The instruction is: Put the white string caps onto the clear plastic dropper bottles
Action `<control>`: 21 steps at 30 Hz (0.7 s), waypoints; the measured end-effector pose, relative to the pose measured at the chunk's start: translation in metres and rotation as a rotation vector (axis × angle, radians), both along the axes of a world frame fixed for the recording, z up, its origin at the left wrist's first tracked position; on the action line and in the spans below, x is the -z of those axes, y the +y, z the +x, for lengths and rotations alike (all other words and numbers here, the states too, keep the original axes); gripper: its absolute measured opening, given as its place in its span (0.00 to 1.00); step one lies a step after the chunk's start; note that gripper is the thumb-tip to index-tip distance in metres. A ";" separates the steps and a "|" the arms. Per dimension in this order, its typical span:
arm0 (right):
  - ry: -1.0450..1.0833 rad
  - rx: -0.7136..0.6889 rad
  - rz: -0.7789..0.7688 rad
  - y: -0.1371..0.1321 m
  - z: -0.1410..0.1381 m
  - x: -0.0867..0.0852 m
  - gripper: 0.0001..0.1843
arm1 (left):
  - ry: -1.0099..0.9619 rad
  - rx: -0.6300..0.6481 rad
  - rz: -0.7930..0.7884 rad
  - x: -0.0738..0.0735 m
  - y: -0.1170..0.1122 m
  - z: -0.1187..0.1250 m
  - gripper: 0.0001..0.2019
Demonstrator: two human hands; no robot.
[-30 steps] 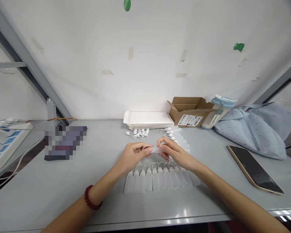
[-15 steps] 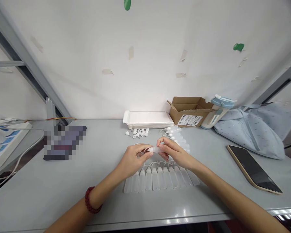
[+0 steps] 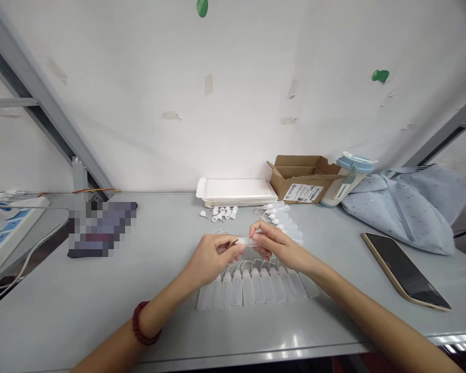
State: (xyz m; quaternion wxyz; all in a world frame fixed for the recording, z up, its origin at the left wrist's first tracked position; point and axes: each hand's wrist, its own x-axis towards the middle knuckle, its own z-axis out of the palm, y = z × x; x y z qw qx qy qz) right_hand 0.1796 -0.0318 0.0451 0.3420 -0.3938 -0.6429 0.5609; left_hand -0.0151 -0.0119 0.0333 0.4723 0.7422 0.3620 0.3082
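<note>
My left hand pinches a white cap between thumb and fingers. The cap sits at the neck of a small translucent squeeze bottle, which my right hand holds, its fingers covering much of the body. Below both hands lies a row of several such bottles, their white caps and thin loops pointing away from me. More bottles lie behind my right hand. Beyond my left hand is a small heap of loose white caps.
Flat white cartons are stacked by the wall, beside an open cardboard box and a blue-lidded cup. At right are a pale blue cloth bag and a phone. A power strip stands far left.
Both hands stay together at the cap and bottle, with only slight finger movement. The whole view has shifted a few pixels.
</note>
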 end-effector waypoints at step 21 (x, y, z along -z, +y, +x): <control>-0.405 0.131 0.690 0.002 0.005 0.000 0.09 | -0.081 0.038 -0.246 -0.006 0.001 0.000 0.14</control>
